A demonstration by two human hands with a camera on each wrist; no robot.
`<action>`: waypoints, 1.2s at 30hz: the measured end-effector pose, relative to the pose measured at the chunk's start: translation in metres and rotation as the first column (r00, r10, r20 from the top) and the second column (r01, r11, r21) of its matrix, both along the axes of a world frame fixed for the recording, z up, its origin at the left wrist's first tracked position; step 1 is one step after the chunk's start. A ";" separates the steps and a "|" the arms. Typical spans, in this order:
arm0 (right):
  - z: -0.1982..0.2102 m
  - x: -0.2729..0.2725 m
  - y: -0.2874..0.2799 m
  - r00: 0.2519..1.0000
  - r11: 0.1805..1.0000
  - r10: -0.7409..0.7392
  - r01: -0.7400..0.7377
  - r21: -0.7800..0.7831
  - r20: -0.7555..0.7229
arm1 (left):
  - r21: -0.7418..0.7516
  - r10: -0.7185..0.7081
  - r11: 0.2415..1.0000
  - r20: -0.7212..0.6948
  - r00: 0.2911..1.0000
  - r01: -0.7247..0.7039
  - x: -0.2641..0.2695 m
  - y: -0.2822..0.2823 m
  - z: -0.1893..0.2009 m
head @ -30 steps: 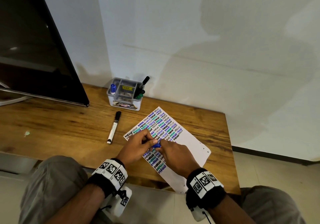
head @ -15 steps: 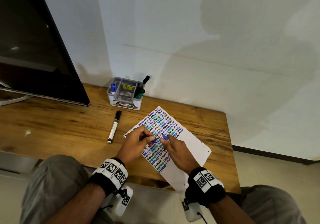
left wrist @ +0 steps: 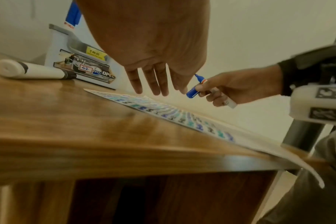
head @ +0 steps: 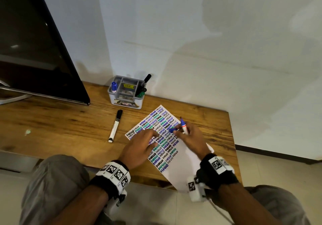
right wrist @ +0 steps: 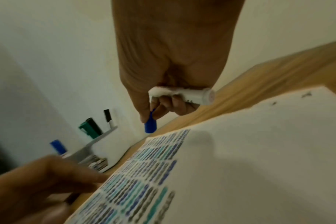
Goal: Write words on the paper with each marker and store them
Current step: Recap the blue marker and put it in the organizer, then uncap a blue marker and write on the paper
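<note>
A white paper (head: 189, 169) covered with coloured "HELLO" words lies on the wooden table (head: 52, 129). My right hand (head: 179, 132) grips an uncapped blue marker (head: 184, 128), tip pointing up and away, above the paper's right edge. Its thumb and forefinger also pinch the blue cap (head: 171, 130). The right wrist view shows the marker's white barrel (right wrist: 182, 94) in the curled fingers and the cap (right wrist: 150, 125) below. My left hand (head: 153, 137) is spread with straight fingers (left wrist: 153, 86) just over the written area, holding nothing. The cap (left wrist: 191, 93) hangs close to them.
A black-capped marker (head: 115, 128) lies on the table left of the paper. A grey organizer (head: 126, 101) by the wall holds blue, green and black markers. A dark monitor (head: 34, 50) stands at far left. The paper overhangs the table's near edge (left wrist: 307, 171).
Both hands were together on the blue marker. The cap has come off, my right hand has drawn away to the right with marker and cap, and my left hand has let go and opened.
</note>
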State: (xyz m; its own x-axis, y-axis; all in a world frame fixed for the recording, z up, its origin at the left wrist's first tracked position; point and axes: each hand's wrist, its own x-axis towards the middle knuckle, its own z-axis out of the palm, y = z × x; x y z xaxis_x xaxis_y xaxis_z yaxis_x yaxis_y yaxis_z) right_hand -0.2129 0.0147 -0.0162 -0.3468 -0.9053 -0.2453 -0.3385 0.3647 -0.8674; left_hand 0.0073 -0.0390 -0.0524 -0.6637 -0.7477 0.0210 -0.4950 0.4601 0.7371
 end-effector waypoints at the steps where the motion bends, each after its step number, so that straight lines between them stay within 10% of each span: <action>1: 0.001 -0.015 -0.005 0.994 1.000 -0.024 0.025 0.008 -0.103 | -0.123 -0.035 0.991 0.076 0.996 0.044 0.000 0.000 -0.005; 9: -0.004 -0.089 -0.028 0.887 0.984 -0.005 0.087 0.157 -0.461 | -0.303 -0.102 0.932 0.312 0.945 0.200 0.001 -0.002 -0.039; 19: 0.001 -0.091 -0.032 0.894 0.983 -0.019 0.099 0.156 -0.448 | -0.330 -0.102 0.916 0.361 0.927 0.229 0.005 -0.001 -0.044; 24: 0.018 -0.090 -0.016 0.928 0.976 -0.216 0.214 -0.038 -0.303 | -0.361 -0.157 0.885 0.361 0.919 0.293 -0.005 0.006 -0.044; 31: 0.023 -0.052 0.020 0.999 0.984 0.015 -0.007 -0.176 0.044 | -0.379 -0.200 0.845 0.431 0.880 0.378 -0.003 0.012 -0.057; 36: 0.009 -0.036 0.035 0.808 0.982 0.145 -0.047 -0.183 0.571 | -0.364 -0.198 0.855 0.430 0.881 0.370 0.001 0.015 -0.057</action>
State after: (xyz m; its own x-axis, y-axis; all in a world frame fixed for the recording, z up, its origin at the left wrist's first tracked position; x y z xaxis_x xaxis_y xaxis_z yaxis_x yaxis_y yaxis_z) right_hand -0.2485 0.0497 -0.0076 -0.0932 -0.9690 -0.2287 0.2189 0.2041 -0.9542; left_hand 0.0083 -0.0244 -0.1098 -0.8675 -0.4974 0.0040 -0.4834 0.8450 0.2287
